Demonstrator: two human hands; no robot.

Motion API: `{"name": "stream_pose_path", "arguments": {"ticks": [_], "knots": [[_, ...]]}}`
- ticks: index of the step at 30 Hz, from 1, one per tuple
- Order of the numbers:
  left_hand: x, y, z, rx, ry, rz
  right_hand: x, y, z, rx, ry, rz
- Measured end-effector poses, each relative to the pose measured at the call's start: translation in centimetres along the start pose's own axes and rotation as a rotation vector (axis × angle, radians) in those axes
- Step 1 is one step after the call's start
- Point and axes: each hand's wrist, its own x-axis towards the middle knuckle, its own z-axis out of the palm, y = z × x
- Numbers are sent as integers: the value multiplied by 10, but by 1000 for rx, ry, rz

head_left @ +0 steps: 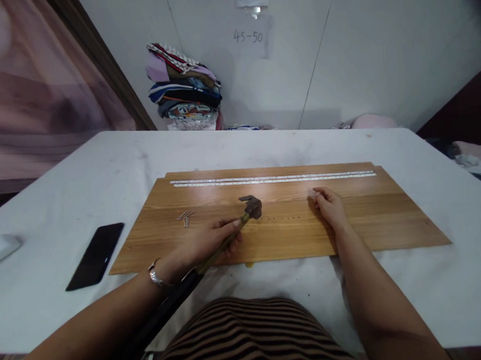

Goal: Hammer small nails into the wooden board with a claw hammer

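Observation:
My left hand (225, 235) is wrapped round the handle of a claw hammer (252, 207), close below its head. The hammer's head hangs over the wooden board (360, 210), and its long dark grip runs back under my left forearm. To the right, my right hand (327, 204) rests over the board with fingers curled and thumb pressed against them; what they hold, if anything, is too small to make out. Between the hands, a row of small dark nail heads (282, 218) runs along the board. Several loose nails (186, 217) lie at its left.
Two white measuring strips (273, 179) run along the board's far side. A black phone (95, 257) lies on the white-covered table (133, 159), left of the board, with a white object (0, 250) farther left. Folded clothes (186, 88) are piled beyond the far edge, by the wall.

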Motion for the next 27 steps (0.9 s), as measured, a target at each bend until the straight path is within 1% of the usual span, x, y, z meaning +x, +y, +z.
{"name": "stream_pose_path", "arguments": {"ticks": [3,7,10,16,23,27], "knots": [[0,1,1,-7,11,0,0,-1,0,10,9,12],[3,-7,2,-22,-3,-14,-1,-4,1,16,15,28],[5,-11,1,-40,9,-25,-2,-5,1,25,5,19],[6,-6,-3,-5,22,2,-1,-3,0,-12,5,10],[4,-7,3,-13,1,-13,-1,-3,0,-19,-1,14],[2,-5,3,-30,-2,-15,0,-2,-1,-18,-5,16]]}}
